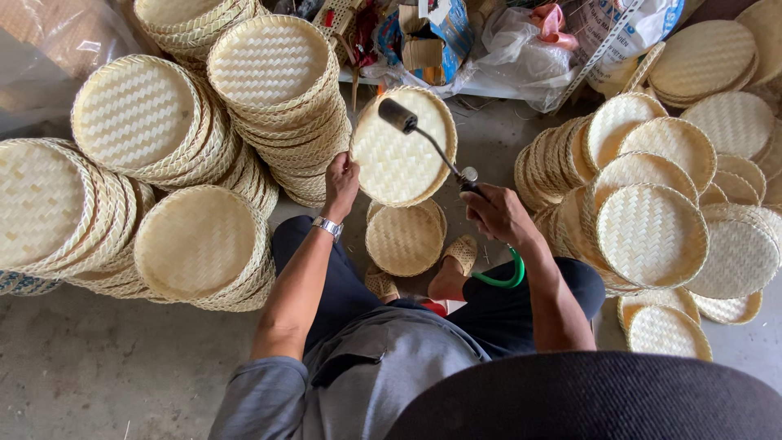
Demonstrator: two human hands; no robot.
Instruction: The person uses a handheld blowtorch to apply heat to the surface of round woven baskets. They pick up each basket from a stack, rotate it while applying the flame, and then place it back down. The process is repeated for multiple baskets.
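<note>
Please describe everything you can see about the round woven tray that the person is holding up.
The held tray is a round, shallow, pale straw-coloured basket of woven strips, with a bound rim. It stands tilted on edge, inner face toward the person. The left hand grips its left rim. The right hand holds a torch-like tool whose dark nozzle lies over the tray's upper part; contact cannot be told. No flame shows.

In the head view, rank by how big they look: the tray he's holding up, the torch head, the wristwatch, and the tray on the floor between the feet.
1. Held tray
2. Floor tray, farther away, so true size unsure
3. Torch head
4. Wristwatch, close to the torch head
</note>
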